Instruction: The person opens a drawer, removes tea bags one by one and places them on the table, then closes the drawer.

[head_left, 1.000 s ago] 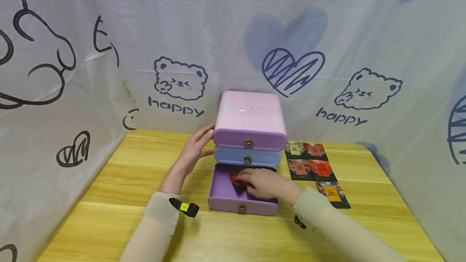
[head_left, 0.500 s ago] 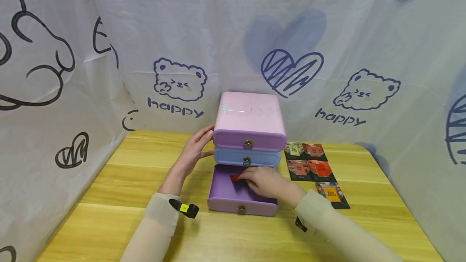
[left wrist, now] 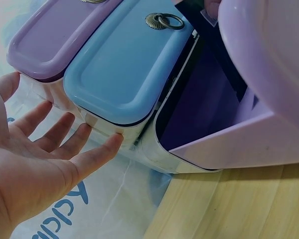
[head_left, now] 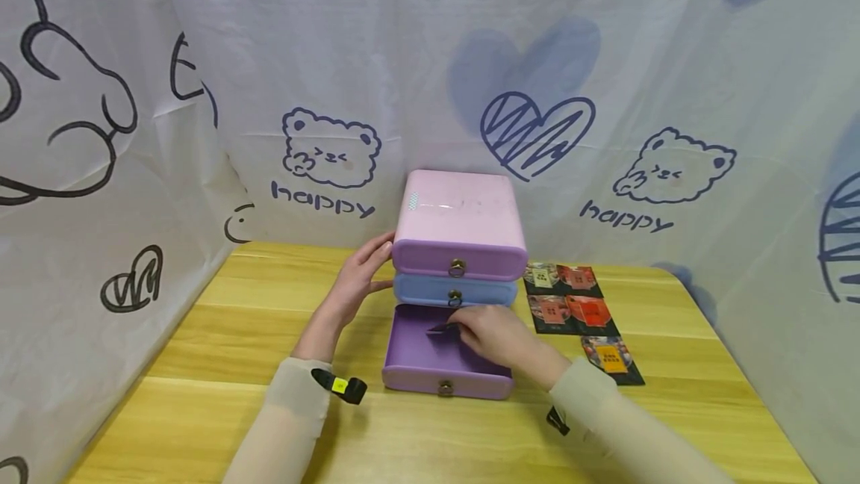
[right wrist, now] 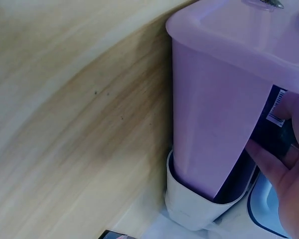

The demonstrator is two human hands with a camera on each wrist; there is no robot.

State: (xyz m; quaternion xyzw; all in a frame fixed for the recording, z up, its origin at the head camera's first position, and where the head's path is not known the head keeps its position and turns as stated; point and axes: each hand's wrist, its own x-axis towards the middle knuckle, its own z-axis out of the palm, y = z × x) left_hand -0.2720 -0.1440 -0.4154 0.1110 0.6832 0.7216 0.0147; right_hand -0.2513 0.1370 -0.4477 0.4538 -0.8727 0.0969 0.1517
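Observation:
A pink drawer cabinet (head_left: 463, 208) stands on the wooden table, with its bottom purple drawer (head_left: 410, 346) pulled out. Its upper purple and blue middle drawers are pushed in. My left hand (head_left: 352, 286) touches the cabinet's left side; in the left wrist view its fingertips (left wrist: 114, 142) press there, spread and nearly straight. Inside the pulled-out drawer, my right hand (head_left: 493, 334) pinches a thin dark packet (head_left: 440, 328). The right wrist view shows a white barcode label on that packet (right wrist: 272, 132). Part of it is hidden behind my fingers.
Several flat dark packets with red, cream and orange labels lie right of the cabinet, the nearest being an orange-labelled packet (head_left: 611, 358). A white patterned curtain (head_left: 437, 58) hangs close behind and beside the table (head_left: 269, 305).
The packet in my right hand has tilted, so its red face no longer shows and only a thin dark edge does. My left hand stays on the cabinet's side.

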